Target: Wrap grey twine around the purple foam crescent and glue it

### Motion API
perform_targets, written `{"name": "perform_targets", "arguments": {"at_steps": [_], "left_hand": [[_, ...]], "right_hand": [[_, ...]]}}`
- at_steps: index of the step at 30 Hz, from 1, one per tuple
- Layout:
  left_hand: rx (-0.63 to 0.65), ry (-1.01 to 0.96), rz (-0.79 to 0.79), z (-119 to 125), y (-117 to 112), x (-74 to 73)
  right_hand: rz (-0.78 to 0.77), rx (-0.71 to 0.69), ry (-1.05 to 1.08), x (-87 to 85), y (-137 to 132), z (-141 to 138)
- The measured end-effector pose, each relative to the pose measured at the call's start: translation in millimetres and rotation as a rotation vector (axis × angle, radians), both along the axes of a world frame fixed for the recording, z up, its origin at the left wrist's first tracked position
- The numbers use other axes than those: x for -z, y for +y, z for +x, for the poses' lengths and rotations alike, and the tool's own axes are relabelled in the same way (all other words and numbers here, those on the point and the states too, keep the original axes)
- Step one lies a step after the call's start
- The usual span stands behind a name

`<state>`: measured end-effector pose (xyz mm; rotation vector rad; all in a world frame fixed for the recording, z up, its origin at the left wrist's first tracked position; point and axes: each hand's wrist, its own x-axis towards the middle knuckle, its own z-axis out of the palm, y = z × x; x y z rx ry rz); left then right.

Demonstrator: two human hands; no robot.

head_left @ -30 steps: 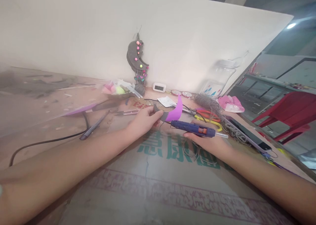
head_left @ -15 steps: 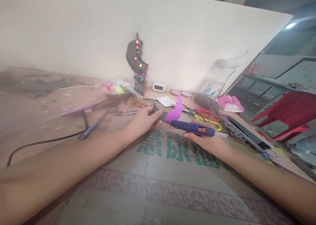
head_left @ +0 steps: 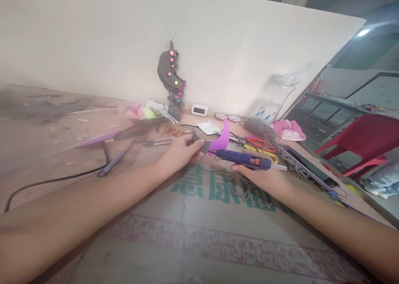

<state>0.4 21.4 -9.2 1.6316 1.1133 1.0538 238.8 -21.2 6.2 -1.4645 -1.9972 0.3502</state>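
Observation:
My left hand (head_left: 181, 153) is closed on a purple crescent-shaped piece (head_left: 220, 140), partly wrapped in grey cord at the end I grip. My right hand (head_left: 260, 179) is closed on a blue hot glue gun (head_left: 243, 159), whose nozzle points left toward the wrapped end of the crescent. Both hands hover over a cardboard sheet (head_left: 202, 230) with green printed characters.
A finished grey crescent decoration with coloured pom-poms (head_left: 170, 74) leans on the wall. Red and yellow scissors (head_left: 260, 144), a heap of grey cord (head_left: 264, 130), a plastic jar (head_left: 276, 99), a small clock (head_left: 198, 109), a black cable (head_left: 62, 178) and a red chair (head_left: 364, 140) lie around.
Both hands hold almost still; the glue gun's nozzle has drifted slightly closer to the crescent. The view has shifted a little.

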Motion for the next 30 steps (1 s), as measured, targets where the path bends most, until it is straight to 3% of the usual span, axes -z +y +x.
{"name": "perform_targets", "arguments": {"at_steps": [10,30], "left_hand": [[-0.014,0.024,0.01,0,0,0.0],[-0.016,0.054,0.012,1,-5,-5.4]], "right_hand": [[0.038,0.072,-0.02,9.7,6,9],[0.031,0.091,0.07,-1.9,5,1]]}}
